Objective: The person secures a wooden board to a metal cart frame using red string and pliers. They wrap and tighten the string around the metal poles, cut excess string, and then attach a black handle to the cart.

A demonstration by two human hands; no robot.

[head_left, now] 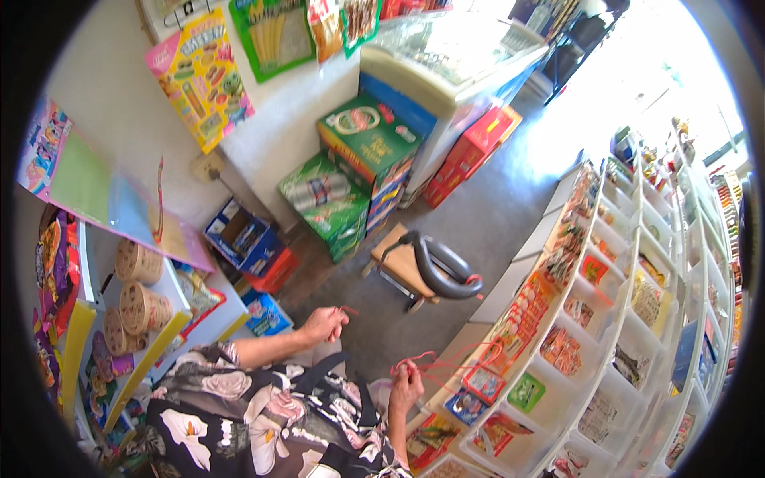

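String, thin, red, loosely looped; right hand pinches it; left hand grips a short red strand.

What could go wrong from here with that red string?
Tangle or snag: loose loops of the red string spread from the right hand toward the packets in front of the bins, so a strand might catch on one or knot.

Slip: only a short red piece shows beyond the left hand, so that end could pull free. Whether it joins the right-hand loops, I can't tell.
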